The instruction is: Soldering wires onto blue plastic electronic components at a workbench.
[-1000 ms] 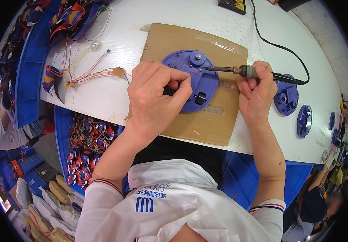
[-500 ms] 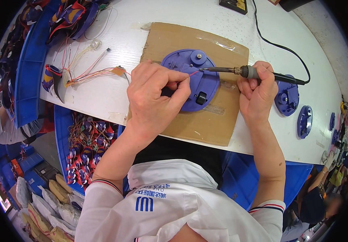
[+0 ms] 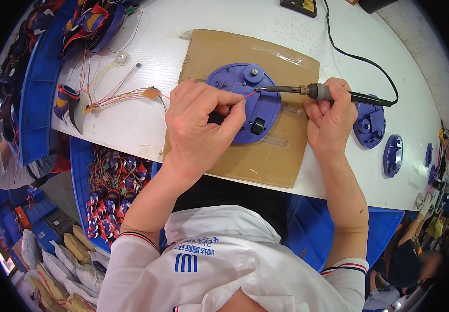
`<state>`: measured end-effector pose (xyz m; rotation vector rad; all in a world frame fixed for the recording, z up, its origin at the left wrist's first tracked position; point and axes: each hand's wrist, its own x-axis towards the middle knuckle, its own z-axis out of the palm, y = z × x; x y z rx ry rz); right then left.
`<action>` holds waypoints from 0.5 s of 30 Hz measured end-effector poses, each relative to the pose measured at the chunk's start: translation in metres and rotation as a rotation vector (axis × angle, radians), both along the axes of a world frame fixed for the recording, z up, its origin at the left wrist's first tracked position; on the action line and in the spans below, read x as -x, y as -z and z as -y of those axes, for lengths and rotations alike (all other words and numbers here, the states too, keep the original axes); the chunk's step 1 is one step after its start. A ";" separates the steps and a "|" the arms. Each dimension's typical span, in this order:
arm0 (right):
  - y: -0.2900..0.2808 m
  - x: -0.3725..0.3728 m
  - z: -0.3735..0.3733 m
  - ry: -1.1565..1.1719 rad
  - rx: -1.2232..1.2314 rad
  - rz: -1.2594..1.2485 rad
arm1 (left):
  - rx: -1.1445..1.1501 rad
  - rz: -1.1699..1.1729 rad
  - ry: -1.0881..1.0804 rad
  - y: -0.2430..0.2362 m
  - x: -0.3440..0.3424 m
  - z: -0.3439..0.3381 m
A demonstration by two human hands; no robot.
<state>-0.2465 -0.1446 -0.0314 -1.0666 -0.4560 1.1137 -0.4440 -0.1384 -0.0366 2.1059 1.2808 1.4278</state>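
My right hand (image 3: 331,117) grips a soldering iron (image 3: 315,92) by its grey and black handle. Its tip points left, at the end of a thin red wire (image 3: 250,94). That wire is pinched between the thumb and forefinger of my left hand (image 3: 201,122). Both meet above a purple plastic base (image 3: 266,112) with a round post and a small black wheel, lying on a cardboard sheet (image 3: 287,161). My left hand covers part of the base. Leftward, the wires run to a small orange-brown circuit board (image 3: 152,93).
A bundle of wires (image 3: 112,99) and a curved toy-like part (image 3: 67,101) lie at the left. More purple bases (image 3: 370,125) line the right side. Blue bins (image 3: 40,104) of coloured parts stand left and below the table. The iron's black cord (image 3: 357,58) curves across the back right.
Almost nothing differs. The iron and my right hand have shifted very slightly left; my left hand still pinches the red wire.
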 end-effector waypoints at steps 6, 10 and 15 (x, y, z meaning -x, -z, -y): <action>-0.003 0.004 -0.001 0.043 0.003 0.013 | 0.048 0.022 -0.012 0.000 0.000 0.001; -0.001 0.002 -0.001 0.046 -0.015 -0.004 | 0.033 0.023 -0.012 0.001 0.000 0.001; 0.002 -0.001 0.000 0.045 -0.013 -0.003 | 0.045 0.031 -0.013 0.001 -0.001 0.001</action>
